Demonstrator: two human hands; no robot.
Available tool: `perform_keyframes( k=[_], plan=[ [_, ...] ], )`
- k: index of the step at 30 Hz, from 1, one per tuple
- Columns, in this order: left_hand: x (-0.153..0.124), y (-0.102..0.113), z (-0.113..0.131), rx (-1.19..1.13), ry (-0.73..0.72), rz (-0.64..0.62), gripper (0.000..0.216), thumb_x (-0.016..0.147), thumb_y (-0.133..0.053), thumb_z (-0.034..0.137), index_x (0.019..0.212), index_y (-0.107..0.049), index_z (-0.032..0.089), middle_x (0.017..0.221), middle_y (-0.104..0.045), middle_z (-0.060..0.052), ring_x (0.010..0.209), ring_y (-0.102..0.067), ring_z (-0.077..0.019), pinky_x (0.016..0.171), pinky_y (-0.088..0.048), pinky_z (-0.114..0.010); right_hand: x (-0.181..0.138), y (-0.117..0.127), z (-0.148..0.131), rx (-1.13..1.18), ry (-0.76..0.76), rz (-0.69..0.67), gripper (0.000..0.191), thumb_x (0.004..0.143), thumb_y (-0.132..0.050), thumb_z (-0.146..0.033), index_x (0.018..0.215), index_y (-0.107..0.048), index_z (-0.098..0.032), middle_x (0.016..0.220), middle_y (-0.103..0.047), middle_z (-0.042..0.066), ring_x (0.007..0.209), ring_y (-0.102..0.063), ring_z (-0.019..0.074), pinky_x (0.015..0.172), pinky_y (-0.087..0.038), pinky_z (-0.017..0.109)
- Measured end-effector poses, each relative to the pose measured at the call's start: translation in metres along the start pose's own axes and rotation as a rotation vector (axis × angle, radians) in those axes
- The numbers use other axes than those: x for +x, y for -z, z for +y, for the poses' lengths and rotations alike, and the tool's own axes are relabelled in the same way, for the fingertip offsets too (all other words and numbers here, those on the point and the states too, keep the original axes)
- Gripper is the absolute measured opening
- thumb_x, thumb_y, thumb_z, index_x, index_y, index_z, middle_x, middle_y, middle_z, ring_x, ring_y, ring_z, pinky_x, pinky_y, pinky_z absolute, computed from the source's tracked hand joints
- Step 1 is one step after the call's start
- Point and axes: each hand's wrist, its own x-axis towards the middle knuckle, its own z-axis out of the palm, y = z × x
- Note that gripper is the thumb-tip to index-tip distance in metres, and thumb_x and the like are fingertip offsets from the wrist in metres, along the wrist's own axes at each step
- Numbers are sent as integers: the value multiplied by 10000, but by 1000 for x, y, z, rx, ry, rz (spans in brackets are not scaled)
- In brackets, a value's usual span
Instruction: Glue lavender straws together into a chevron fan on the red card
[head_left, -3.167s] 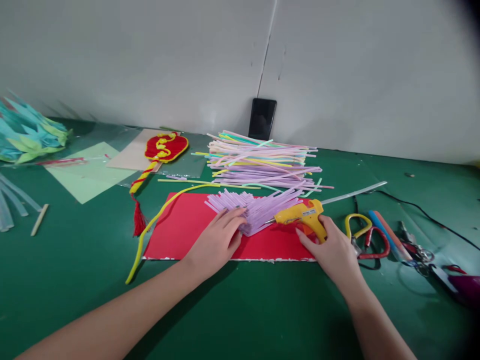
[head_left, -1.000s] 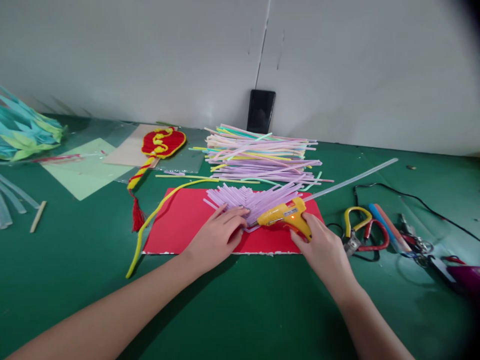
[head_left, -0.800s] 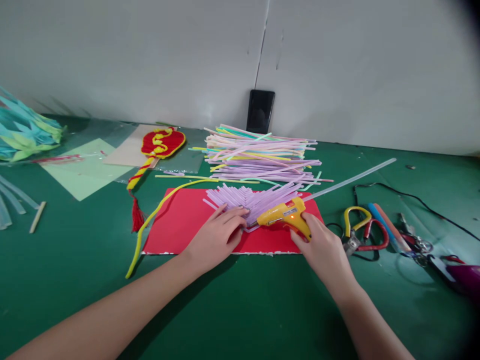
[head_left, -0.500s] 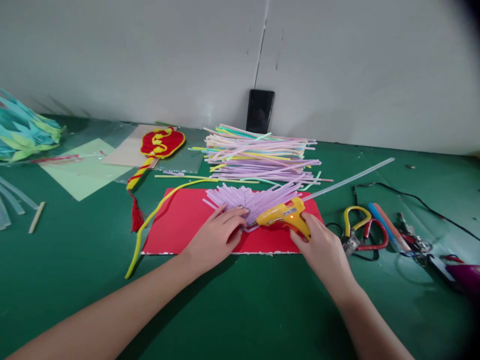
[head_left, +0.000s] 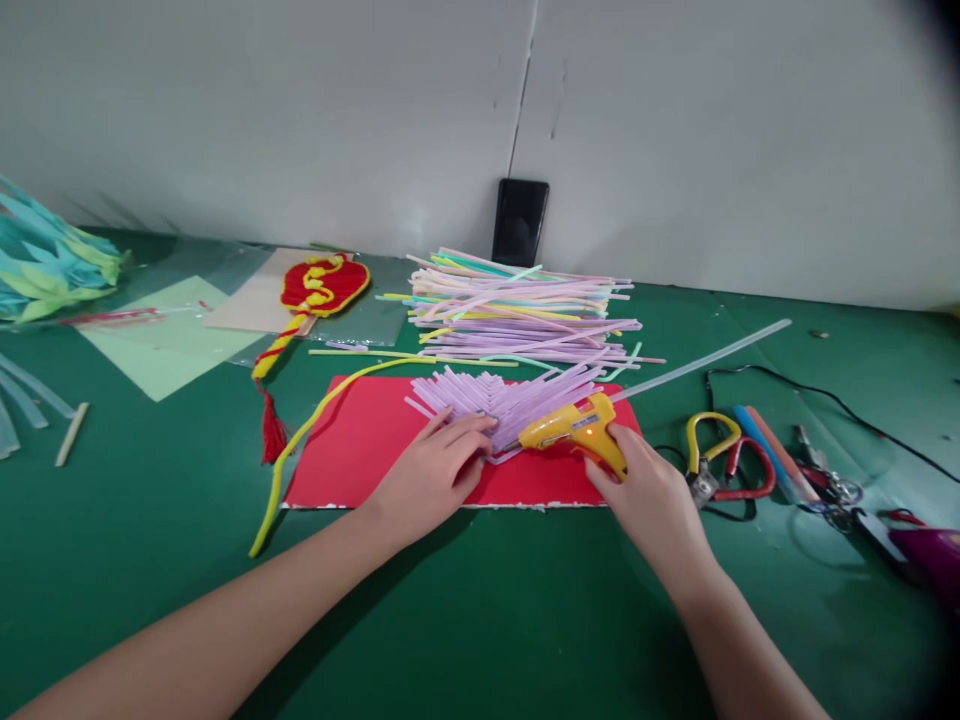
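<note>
My left hand [head_left: 442,465] rests its outstretched fingers on a chevron of purple pipe cleaners [head_left: 525,400], with the thumb apart from them. The chevron lies on a red board [head_left: 330,440] with a ragged white near edge. My right hand [head_left: 649,490] is wrapped round the handle of a yellow hot glue gun [head_left: 574,428], whose orange light glows. The gun's nozzle points left at the chevron's lower tip, close to my left fingertips. A long clear glue stick [head_left: 705,360] sticks out of its back. My left fingers partly cover the chevron.
Behind the board lies a pile of colored pipe cleaners [head_left: 517,310], with a black phone [head_left: 520,222] against the wall. Left are a red-and-yellow fan [head_left: 324,285] and a yellow pipe cleaner [head_left: 281,470]. Right are yellow-and-red-handled cutters [head_left: 705,485] and a black cord [head_left: 832,400].
My right hand has shifted the glue gun slightly to the right, drawing the nozzle a little away from my left fingers. My left hand and the purple chevron stay in place.
</note>
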Motion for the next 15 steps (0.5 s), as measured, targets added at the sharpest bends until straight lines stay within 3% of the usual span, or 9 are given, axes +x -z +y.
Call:
perform_keyframes(
  k=[15],
  plan=[
    [1,0,0,14,3,-11,169,857,-460,97,955,-518,222,1289,-570,-34,1247,-471,-159,1117,-269,-454,0,3,4,6,-26,17,339,842,-479,-354,1106,-557,-155,1038,-667,141,745,-654,237,587,-506,332]
  ],
)
